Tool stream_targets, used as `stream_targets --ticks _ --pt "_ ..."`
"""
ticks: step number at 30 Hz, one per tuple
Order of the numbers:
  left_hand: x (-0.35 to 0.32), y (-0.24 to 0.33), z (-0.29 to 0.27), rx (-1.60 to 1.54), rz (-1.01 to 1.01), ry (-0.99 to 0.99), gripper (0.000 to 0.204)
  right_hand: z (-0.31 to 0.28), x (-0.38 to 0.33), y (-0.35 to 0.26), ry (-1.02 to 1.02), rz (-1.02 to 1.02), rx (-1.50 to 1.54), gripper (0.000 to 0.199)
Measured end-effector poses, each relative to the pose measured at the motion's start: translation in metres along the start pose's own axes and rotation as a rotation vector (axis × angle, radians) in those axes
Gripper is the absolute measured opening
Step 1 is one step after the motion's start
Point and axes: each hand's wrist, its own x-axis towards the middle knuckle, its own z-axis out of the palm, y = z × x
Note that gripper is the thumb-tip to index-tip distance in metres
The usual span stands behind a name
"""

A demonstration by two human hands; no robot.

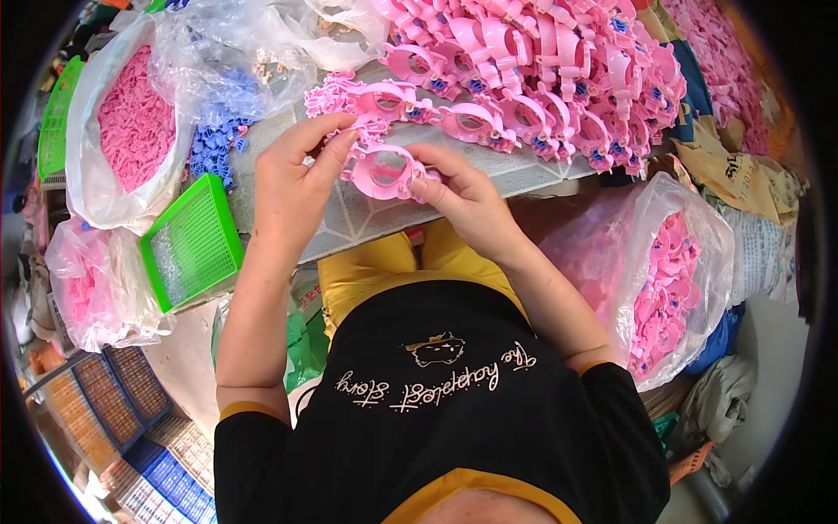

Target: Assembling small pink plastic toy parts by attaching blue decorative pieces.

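My right hand [471, 199] grips a pink plastic part with a round ring opening [360, 177] by its right end, between thumb and fingers. Just above that ring, the thumb and fingertips of my left hand [297, 175] are pinched on a small pink plastic piece [374, 128]. The two pinks come close together; whether they touch I cannot tell. Right behind lie more small pink pieces [330, 94] and several ringed pink parts with blue bits [471, 124], all on the grey patterned tabletop [349, 214].
A big heap of pink parts [559, 57] covers the table's far right. To the left are loose blue pieces [214, 148], a white sack of pink pieces [135, 122] and a green basket [205, 244] with tiny clear bits. A clear bag of pink parts [668, 297] stands right.
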Motion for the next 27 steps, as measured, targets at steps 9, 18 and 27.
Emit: stream_targets --ticks 9,18,27 --pt "-0.016 0.030 -0.004 -0.186 0.027 -0.188 0.017 -0.007 0.001 -0.002 0.061 -0.975 -0.701 0.044" --pt "-0.023 0.025 0.004 -0.038 0.332 -0.126 0.014 -0.006 -0.002 -0.007 0.056 -1.052 -0.802 0.036" --pt "-0.028 0.014 0.014 -0.053 0.271 -0.088 0.013 -0.006 0.000 -0.002 0.053 -1.015 -0.813 0.036"
